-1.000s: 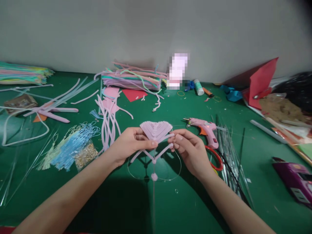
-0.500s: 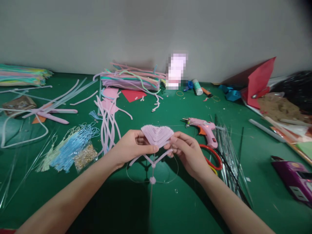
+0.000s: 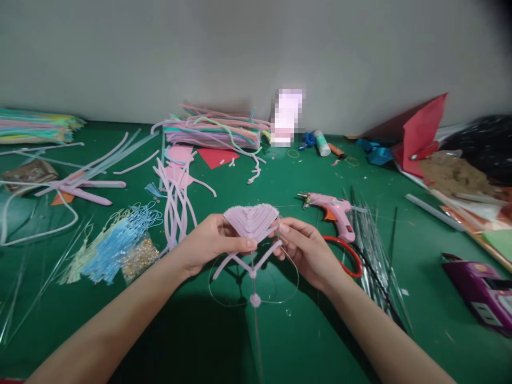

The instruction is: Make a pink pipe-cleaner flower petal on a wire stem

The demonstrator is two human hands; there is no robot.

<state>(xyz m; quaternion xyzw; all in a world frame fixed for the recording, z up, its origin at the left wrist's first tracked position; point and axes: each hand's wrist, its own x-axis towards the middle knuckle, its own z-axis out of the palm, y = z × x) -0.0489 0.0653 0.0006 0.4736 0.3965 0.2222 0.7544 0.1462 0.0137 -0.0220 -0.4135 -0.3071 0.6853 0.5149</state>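
Note:
A fan-shaped lilac pipe-cleaner piece (image 3: 253,221) is held up over the green table, made of closely packed V-shaped rows. My left hand (image 3: 222,237) grips its left side and lower point, thumb in front, other fingers mostly hidden behind. At the right edge, my right hand (image 3: 302,240) pinches the end of a pipe cleaner strand, thumb against forefinger. Below the fan, a V-shaped pipe cleaner (image 3: 260,265) is joined to a thin stem running downward. A lilac fuzzy ball (image 3: 255,300) sits lower on that stem, with a thin wire loop (image 3: 297,277) curving around.
A pink hot glue gun (image 3: 334,210) lies right of my hands, beside red-handled scissors (image 3: 352,256) and silvery stems (image 3: 370,250). Leftward are loose lilac pipe cleaners (image 3: 176,208), blue tassels (image 3: 116,240) and a bag of gold beads (image 3: 140,258). Pipe-cleaner bundles (image 3: 212,133) lie along the wall.
The fan piece has shifted slightly left and tilted, and its right edge has drawn away from my right fingertips. The stem's lower end and the wire loop have swung a little right.

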